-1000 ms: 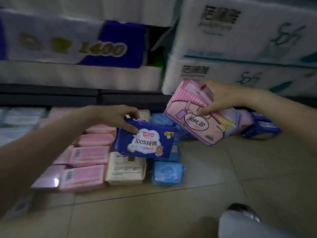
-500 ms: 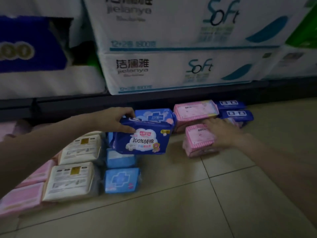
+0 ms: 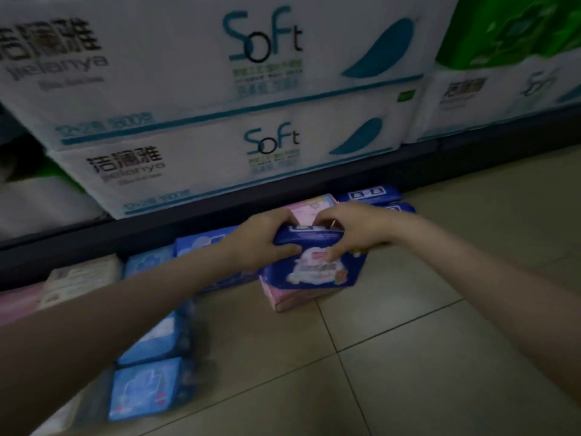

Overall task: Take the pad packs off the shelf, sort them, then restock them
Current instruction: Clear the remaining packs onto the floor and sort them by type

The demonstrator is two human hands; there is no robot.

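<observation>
A dark blue pad pack with a white cloud label is held upright between both hands, just above a pink pack lying on the tiled floor. My left hand grips its left top edge, thumb on the front. My right hand grips its right top edge. Behind them lie another pink pack and two dark blue packs. Light blue packs sit in a row at the lower left, with cream packs and a pink one further left.
White tissue cartons marked "Soft" fill the bottom shelf above a black shelf base. A green pack stands at the upper right. Beige floor tiles stretch to the right and front.
My right hand left the pink pack on the floor and took hold of the dark blue pack. Both hands carried that pack to the right, over the pink pack. The view shifted right.
</observation>
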